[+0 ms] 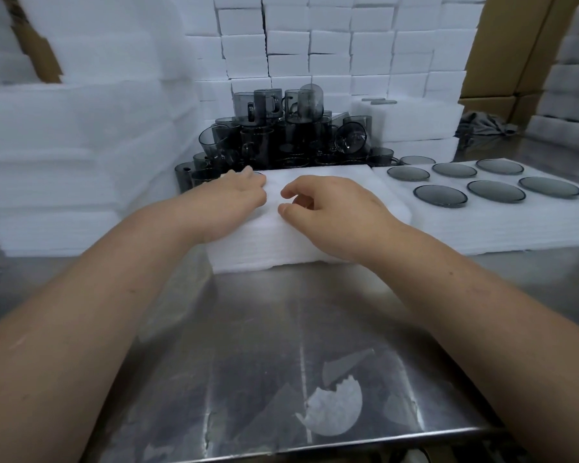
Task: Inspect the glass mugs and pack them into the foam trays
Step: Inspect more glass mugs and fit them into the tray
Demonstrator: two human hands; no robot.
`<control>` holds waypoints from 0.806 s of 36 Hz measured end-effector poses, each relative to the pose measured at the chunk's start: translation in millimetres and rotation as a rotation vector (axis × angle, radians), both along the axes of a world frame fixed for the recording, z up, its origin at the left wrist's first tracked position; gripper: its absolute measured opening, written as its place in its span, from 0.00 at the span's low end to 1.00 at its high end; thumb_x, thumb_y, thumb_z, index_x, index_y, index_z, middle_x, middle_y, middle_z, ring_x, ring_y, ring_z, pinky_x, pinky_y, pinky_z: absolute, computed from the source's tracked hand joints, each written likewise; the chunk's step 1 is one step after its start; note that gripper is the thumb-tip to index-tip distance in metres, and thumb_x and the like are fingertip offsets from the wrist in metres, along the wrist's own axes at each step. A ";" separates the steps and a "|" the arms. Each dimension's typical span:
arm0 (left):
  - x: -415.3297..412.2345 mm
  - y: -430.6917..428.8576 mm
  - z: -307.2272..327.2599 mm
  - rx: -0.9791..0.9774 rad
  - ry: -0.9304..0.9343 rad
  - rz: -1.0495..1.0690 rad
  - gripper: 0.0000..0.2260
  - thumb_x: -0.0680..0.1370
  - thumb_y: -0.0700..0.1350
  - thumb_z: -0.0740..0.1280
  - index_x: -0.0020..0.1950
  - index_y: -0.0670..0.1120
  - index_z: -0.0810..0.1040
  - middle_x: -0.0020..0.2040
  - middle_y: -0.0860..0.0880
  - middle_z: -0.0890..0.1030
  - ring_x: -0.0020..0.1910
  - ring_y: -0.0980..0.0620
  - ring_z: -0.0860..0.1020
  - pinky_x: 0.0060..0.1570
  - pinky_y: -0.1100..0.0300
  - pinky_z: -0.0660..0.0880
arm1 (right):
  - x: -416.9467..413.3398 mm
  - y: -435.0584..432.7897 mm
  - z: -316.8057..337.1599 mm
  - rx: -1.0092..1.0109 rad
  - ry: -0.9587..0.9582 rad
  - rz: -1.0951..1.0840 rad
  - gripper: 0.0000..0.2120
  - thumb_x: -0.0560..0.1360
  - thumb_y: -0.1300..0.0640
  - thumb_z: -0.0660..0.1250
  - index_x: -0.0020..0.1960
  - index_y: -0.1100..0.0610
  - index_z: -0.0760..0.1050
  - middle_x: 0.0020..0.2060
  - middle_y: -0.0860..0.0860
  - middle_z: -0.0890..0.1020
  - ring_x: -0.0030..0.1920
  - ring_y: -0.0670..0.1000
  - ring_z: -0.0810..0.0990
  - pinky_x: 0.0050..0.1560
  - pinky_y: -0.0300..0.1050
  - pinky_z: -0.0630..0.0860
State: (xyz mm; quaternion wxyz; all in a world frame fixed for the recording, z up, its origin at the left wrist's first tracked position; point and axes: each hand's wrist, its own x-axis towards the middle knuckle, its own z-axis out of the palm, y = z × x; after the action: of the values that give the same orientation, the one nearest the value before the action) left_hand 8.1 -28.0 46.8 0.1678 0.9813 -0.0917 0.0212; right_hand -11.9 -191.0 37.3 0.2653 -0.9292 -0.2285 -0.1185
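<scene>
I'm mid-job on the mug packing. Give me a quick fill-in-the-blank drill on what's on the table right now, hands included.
1. The left hand and right hand lie on a white stack of ____.
2. The grey glass mugs are piled ____ that stack.
3. The near row of the right-side tray shows ____ grey glass rounds.

Missing words: foam; behind; three.

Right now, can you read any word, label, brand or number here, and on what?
No text reads clearly.
Top mug of the pile: small dark mark, too blurred to read.
Cardboard boxes and foam trays: no print shows.
</scene>
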 end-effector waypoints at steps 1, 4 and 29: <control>2.1 1.2 -1.0 0.052 -0.023 0.014 0.13 0.81 0.44 0.52 0.63 0.42 0.66 0.58 0.47 0.65 0.64 0.44 0.63 0.61 0.51 0.60 | -0.2 0.1 0.2 -0.001 0.002 0.000 0.16 0.77 0.45 0.58 0.63 0.46 0.72 0.42 0.39 0.73 0.47 0.43 0.69 0.49 0.41 0.62; 3.2 3.1 -2.0 0.055 -0.007 0.101 0.23 0.81 0.50 0.51 0.74 0.44 0.55 0.75 0.42 0.54 0.74 0.45 0.51 0.71 0.47 0.53 | -0.7 -0.1 0.8 0.003 0.006 -0.002 0.16 0.77 0.45 0.58 0.63 0.46 0.72 0.42 0.39 0.73 0.47 0.43 0.69 0.49 0.41 0.62; -7.9 -0.4 -0.7 0.050 -0.206 0.229 0.18 0.79 0.50 0.51 0.55 0.48 0.78 0.57 0.44 0.77 0.50 0.46 0.71 0.45 0.57 0.68 | 0.7 -1.0 -0.2 0.005 0.012 0.000 0.16 0.77 0.45 0.59 0.63 0.46 0.72 0.39 0.38 0.71 0.47 0.43 0.69 0.49 0.40 0.62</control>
State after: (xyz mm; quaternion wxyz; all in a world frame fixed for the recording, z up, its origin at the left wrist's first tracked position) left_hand 0.3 -28.4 46.1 0.1293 0.9819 0.0034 0.1382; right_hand -11.2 -192.0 37.1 0.2692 -0.9292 -0.2264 -0.1136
